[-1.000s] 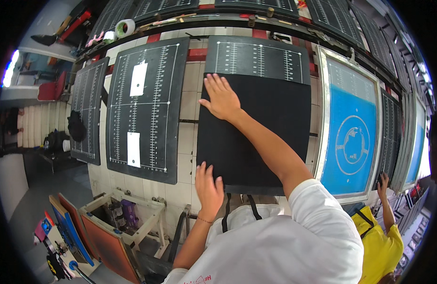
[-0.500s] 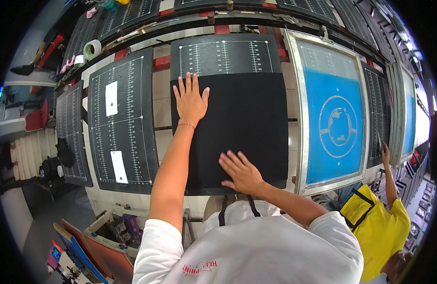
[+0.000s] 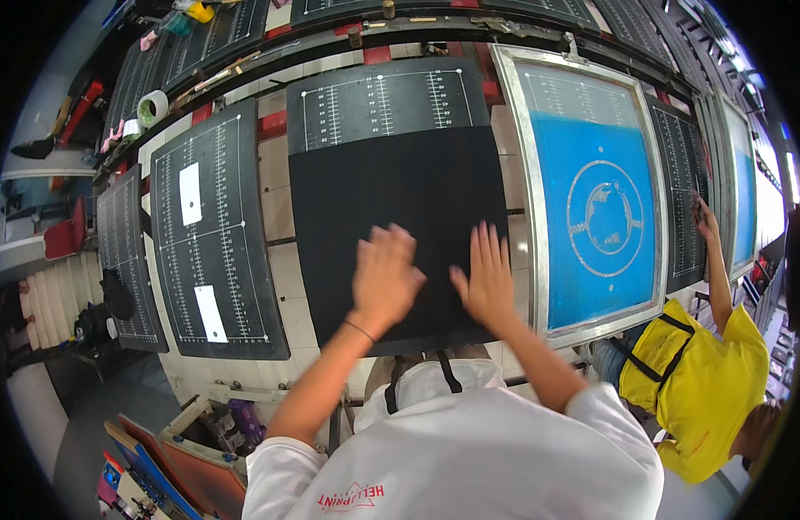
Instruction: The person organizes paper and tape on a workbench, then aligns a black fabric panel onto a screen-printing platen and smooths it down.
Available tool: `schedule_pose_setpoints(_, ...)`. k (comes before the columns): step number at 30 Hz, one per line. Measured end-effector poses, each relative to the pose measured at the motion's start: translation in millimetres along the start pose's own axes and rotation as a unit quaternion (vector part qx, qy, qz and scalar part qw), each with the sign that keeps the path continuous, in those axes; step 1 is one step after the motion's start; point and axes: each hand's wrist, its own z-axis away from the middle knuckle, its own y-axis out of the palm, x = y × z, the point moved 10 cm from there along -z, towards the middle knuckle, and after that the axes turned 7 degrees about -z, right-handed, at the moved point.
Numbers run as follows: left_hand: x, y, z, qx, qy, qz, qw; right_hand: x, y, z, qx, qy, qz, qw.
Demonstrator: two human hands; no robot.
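A piece of black fabric [image 3: 365,191] lies flat over most of a dark printing board [image 3: 361,104] marked with white ruler lines. The board's far strip stays uncovered. Above the near middle of the cloth is my left hand [image 3: 387,273], slightly blurred, its fingers extended and holding nothing. My right hand [image 3: 488,282] is by the cloth's right side, fingers straight and pointing away from me, thumb apart, also without anything in it. Whether either palm presses on the fabric I cannot tell.
To the right, a metal-framed blue printing screen [image 3: 582,225] covers another board. A board with two white patches [image 3: 190,195] stands to the left. Beyond runs a rail with a tape roll [image 3: 153,107]. At the far right a person in yellow [image 3: 712,390] reaches toward a board.
My left hand has come back toward me from the cloth's far left corner. My right hand has shifted right and slightly away from me. The view has shifted a little.
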Motion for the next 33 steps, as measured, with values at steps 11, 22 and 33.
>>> schedule_pose_setpoints(11, -135.1, 45.7, 1.1, 0.007, 0.092, 0.07, 0.993, -52.2, -16.4, -147.6, -0.144, -0.015, 0.092, 0.985)
schedule_pose_setpoints(22, 145.7, -3.4, 8.0, -0.101, -0.193, -0.058, 0.974, 23.3, 38.5, 15.6, 0.125, 0.02, 0.034, 0.991)
schedule_pose_setpoints(33, 195.4, -10.1, -98.2, -0.126, -0.165, -0.073, 0.976, 119.9, 63.5, -194.2, -0.026, -0.19, -0.019, 0.981)
